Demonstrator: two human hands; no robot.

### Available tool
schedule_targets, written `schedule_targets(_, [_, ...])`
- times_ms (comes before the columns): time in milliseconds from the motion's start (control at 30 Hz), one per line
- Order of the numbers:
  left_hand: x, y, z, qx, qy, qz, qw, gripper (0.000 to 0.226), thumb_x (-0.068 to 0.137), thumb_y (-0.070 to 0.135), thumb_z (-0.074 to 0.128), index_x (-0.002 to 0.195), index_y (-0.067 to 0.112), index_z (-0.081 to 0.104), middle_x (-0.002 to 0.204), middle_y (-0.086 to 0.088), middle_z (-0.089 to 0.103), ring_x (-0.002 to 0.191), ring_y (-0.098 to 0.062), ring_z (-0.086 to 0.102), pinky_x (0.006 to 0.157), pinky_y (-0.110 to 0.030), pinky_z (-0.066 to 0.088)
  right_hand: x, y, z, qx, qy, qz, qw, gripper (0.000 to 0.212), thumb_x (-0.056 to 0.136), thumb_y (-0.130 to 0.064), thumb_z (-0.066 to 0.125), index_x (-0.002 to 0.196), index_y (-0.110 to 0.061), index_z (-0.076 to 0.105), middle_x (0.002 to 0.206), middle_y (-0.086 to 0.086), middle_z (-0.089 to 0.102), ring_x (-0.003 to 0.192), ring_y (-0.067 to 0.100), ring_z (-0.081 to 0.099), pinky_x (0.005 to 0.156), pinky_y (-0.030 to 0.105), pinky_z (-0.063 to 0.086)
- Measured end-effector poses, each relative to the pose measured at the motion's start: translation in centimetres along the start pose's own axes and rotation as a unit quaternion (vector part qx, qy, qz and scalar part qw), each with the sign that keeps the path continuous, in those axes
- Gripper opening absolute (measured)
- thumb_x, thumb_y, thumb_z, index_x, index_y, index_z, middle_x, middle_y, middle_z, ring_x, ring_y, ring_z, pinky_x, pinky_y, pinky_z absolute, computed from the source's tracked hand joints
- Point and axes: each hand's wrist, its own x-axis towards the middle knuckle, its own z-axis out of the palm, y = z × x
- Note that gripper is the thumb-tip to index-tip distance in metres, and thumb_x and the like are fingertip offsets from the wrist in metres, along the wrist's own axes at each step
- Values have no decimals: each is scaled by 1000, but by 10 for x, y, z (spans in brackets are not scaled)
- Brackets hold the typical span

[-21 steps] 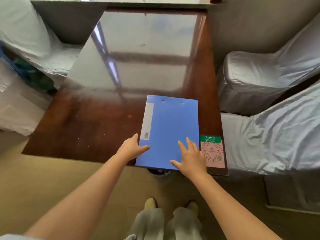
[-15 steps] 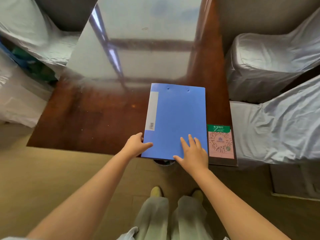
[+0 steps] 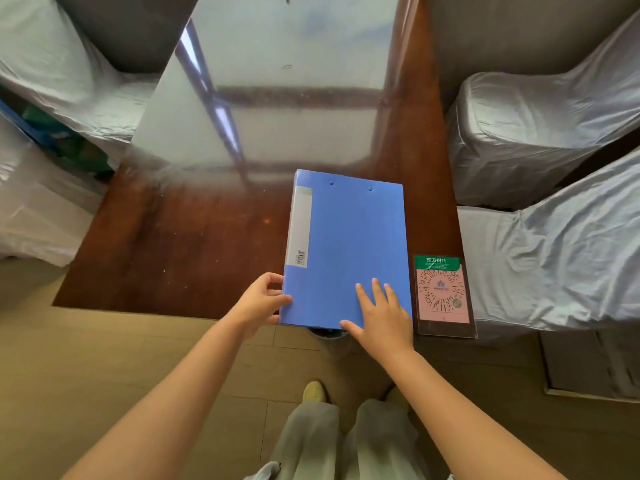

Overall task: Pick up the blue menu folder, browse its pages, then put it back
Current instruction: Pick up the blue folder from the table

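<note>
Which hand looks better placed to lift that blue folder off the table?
Probably the left hand: its fingers and thumb curl around the spine edge of the blue plastic menu folder, near the corner at the brown wooden table edge. The right hand only lies flat on the cover.

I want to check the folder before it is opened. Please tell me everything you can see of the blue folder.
The blue folder looks like matte plastic. It is closed and lies flat near the table's front right corner. A grey label strip with a small barcode runs along its left side, and two small rivets sit near its far edge. The left hand grips its near left corner; the right hand rests flat on the cover. A pink card lies just to its right.
</note>
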Motion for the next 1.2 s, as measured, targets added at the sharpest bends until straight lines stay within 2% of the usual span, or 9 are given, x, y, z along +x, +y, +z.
schedule_targets(200, [-28, 19, -33, -81, -54, 84, 992, 24, 90, 1, 55, 111, 13, 53, 93, -4, 77, 92, -21, 70, 70, -30, 59, 8, 28, -54, 280, 147, 80, 945, 55, 88, -32, 59, 137, -21, 37, 145, 7, 41, 131, 26, 38, 95, 44, 45])
schedule_targets(367, [-49, 44, -45, -136, -80, 154, 975, 37, 80, 13, 63, 116, 15, 55, 100, -8, 75, 96, -25, 69, 68, -30, 58, 18, 72, -118, 576, -9, 121, 808, 64, 85, -22, 64, 140, -20, 31, 135, 14, 50, 109, 27, 59, 81, 38, 54])
schedule_targets(467, [-56, 63, -43, -158, -98, 195, 963, 56, 68, 27, 80, 119, 17, 58, 106, -9, 73, 97, -25, 69, 71, -33, 58, 19, 88, -152, 586, -37, 54, 807, 59, 84, -23, 65, 136, -19, 37, 114, 7, 67, 90, 21, 70, 68, 29, 58])
schedule_targets(533, [-59, 78, -40, -159, -112, 225, 955, 50, 74, 23, 75, 121, 18, 59, 111, -8, 72, 100, -25, 68, 76, -35, 58, 18, 92, -173, 578, -26, 7, 815, 53, 82, -27, 67, 130, -23, 45, 100, -3, 75, 87, 18, 72, 64, 27, 58])
schedule_targets(633, [-59, 99, -36, -162, -123, 261, 943, 42, 83, 10, 58, 125, 18, 57, 111, -7, 72, 98, -23, 68, 77, -34, 57, 14, 98, -201, 589, -6, -69, 805, 56, 79, -31, 67, 130, -29, 43, 105, -4, 74, 96, 23, 69, 73, 36, 59])
schedule_targets(800, [-67, 132, -28, -177, -133, 301, 928, 45, 80, 7, 57, 125, 14, 57, 106, -6, 74, 91, -20, 71, 69, -28, 58, 5, 109, -238, 607, -9, -155, 779, 54, 81, -29, 61, 130, -37, 40, 114, 1, 69, 101, 28, 67, 71, 39, 59])
schedule_targets(933, [-76, 157, -11, -143, -75, 368, 915, 60, 80, 12, 58, 137, 18, 41, 107, 6, 73, 96, -15, 69, 69, -24, 57, 4, 119, -253, 602, 47, -184, 775, 48, 85, -24, 56, 128, -40, 41, 108, 3, 72, 97, 29, 68, 70, 39, 59])
schedule_targets(1067, [-88, 170, 10, 62, -2, 452, 890, 102, 74, 11, 77, 145, 36, 8, 132, 31, 49, 119, -2, 53, 79, -22, 54, 7, 130, -260, 619, 72, -192, 758, 47, 89, -17, 53, 130, -36, 41, 108, 6, 72, 96, 29, 69, 68, 35, 59])
schedule_targets(1200, [-91, 170, 27, 263, 117, 537, 793, 105, 73, 4, 76, 145, 18, 1, 147, 11, 16, 136, -1, 21, 109, -33, 31, 7, 137, -263, 631, 64, -198, 748, 54, 82, -21, 57, 132, -33, 40, 103, 7, 73, 92, 27, 70, 67, 34, 59])
